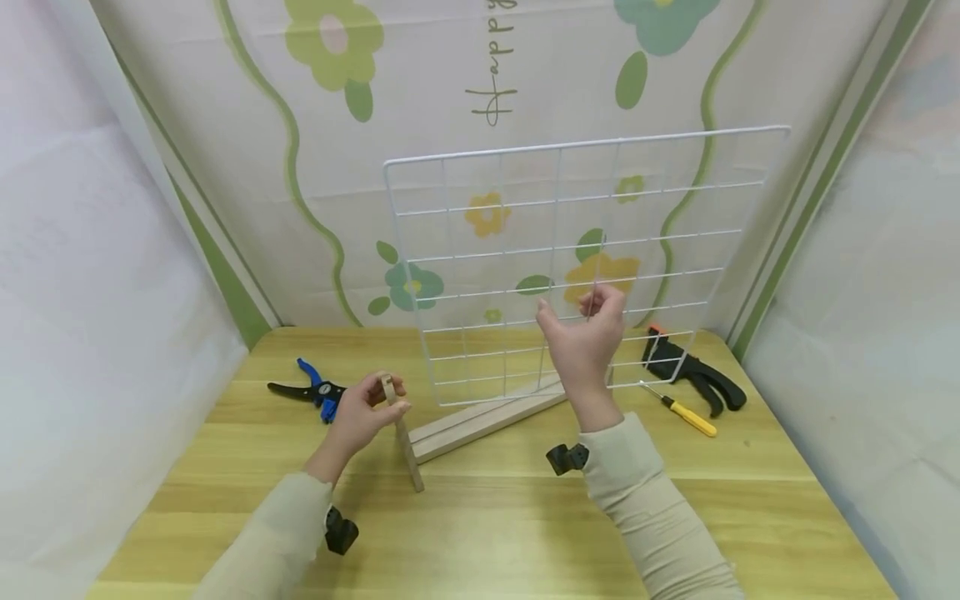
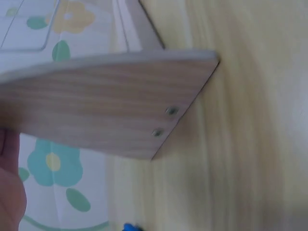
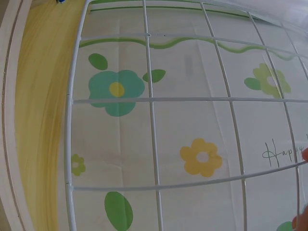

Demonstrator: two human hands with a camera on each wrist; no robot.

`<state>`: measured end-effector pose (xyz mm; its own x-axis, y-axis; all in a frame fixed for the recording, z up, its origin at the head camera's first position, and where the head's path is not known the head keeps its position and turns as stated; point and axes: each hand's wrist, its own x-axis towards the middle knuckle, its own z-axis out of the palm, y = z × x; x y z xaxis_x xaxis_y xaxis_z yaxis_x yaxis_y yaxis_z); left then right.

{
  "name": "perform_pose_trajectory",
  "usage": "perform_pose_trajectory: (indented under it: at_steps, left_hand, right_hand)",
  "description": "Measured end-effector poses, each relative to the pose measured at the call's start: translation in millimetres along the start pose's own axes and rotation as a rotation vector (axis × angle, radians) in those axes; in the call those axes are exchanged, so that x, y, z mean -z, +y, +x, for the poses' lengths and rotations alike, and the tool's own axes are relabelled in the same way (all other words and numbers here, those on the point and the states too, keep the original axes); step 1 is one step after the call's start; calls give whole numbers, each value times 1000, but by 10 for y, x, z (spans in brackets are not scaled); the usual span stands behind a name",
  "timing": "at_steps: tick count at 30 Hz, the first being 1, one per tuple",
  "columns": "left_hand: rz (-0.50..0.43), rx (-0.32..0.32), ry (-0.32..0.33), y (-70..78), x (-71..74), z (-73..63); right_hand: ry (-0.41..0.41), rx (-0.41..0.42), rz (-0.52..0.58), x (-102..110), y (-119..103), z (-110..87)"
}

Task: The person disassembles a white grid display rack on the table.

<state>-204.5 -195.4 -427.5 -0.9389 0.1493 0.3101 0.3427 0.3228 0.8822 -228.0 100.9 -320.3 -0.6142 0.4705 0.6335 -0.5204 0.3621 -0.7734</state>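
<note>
My right hand (image 1: 587, 346) grips a wire near the lower middle of a white wire grid panel (image 1: 558, 200), which stands tilted over the table. Its lower edge overlaps a wooden stand (image 1: 495, 421) made of two long rails between end pieces. With thumb and fingers, my left hand (image 1: 363, 414) pinches the top of the near left end board (image 1: 407, 446). Two screw heads (image 2: 171, 110) show low on this board's outer face in the left wrist view. In the right wrist view, the grid (image 3: 155, 139) fills most of the picture and the rails (image 3: 9, 115) run along the left.
Blue and black pliers (image 1: 318, 390) lie left of my left hand. On the right are a black clamp-like tool (image 1: 693, 371) with an orange tip and a yellow-handled screwdriver (image 1: 690, 417). A flowered cloth (image 1: 330, 158) hangs behind the wooden table (image 1: 495, 533), with pale walls at both sides.
</note>
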Motion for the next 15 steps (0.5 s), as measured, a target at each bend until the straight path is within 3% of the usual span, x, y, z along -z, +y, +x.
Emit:
perform_pose_trajectory:
  at_steps: [6, 11, 15]
  left_hand:
    - [-55, 37, -261, 50, 209, 109]
    - [-142, -2, -479, 43, 362, 237]
    - [-265, -36, -688, 18, 436, 356]
  right_hand:
    - [-8, -10, -14, 63, 41, -43]
    - [-3, -4, -14, 84, 79, -60]
    - [13, -9, -1, 98, 94, -73]
